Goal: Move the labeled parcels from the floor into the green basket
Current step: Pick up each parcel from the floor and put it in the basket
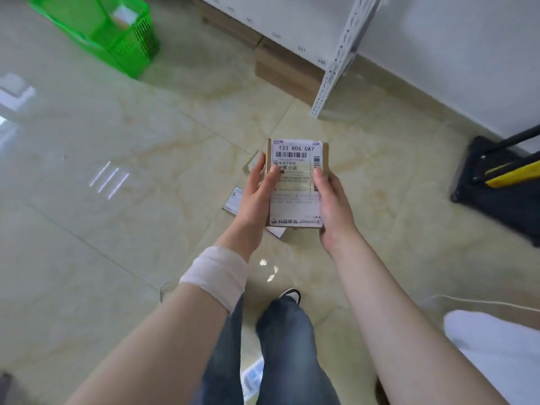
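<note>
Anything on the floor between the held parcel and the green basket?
Head view: nothing. Only bare glossy tile lies between the parcel, held by both hands, and the green basket at upper left.

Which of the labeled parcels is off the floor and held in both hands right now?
The small brown parcel whose label reads 133 R06 0A7, gripped between the left hand and right hand. The other parcels lie on the floor below it.
</note>
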Demonstrator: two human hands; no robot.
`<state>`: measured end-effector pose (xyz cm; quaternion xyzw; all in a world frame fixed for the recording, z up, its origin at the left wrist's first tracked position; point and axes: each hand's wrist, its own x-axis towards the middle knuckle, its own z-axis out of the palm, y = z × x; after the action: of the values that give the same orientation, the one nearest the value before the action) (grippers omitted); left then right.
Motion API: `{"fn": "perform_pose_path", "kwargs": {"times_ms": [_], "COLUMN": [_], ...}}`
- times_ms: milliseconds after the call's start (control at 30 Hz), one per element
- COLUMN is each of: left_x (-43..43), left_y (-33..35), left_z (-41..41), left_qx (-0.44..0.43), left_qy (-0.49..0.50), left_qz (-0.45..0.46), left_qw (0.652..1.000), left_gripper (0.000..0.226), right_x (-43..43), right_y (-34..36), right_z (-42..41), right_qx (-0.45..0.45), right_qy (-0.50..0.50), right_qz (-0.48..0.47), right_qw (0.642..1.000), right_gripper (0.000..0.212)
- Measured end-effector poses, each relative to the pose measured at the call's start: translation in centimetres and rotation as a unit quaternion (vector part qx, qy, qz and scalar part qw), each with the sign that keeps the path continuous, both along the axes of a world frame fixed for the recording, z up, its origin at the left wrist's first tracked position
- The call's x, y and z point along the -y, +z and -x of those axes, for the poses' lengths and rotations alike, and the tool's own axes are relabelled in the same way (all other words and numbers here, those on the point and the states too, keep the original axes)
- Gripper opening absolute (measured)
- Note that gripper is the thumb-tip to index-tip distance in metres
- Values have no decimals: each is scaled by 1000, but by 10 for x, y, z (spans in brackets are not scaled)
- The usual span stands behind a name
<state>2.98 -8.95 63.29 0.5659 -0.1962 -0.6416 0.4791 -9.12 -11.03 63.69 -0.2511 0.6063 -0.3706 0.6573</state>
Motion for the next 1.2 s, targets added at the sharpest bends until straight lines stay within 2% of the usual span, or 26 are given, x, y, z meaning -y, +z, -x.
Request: {"fn": "perform_pose_path", "kwargs": {"times_ms": [100, 200, 400, 533, 800, 1033, 1200], "left_x": [-7, -16, -30, -21, 57, 139, 187], "left_y": [27, 43, 45, 41, 28, 32, 30], "left_z": [-76, -159, -313, -391, -519, -645, -737], "left_qx": [4, 5, 20, 17, 22, 36, 31], "left_qy": [43, 92, 151, 190, 197, 231, 257], "left_qz": [7, 13, -12, -18, -19, -43, -54], "left_qw": [999, 996, 988, 981, 980, 971, 964], "left_gripper": [64, 55, 66, 57, 57, 71, 62], "right_x": [0, -2, -3, 12, 92, 179, 235], "right_y": [24, 38, 42, 39, 27, 25, 28], "right_z": [-78, -165, -324, -405, -535, -671, -768], "right_qx": [15, 21, 29, 30, 28, 36, 37], "right_qy": [41, 81, 146, 176, 168, 194, 226], "right_qz": [5, 10, -15, -13, -17, -32, -33], "right_qw": [999, 996, 989, 984, 985, 980, 973], "right_gripper": [50, 48, 49, 49, 48, 48, 44]}}
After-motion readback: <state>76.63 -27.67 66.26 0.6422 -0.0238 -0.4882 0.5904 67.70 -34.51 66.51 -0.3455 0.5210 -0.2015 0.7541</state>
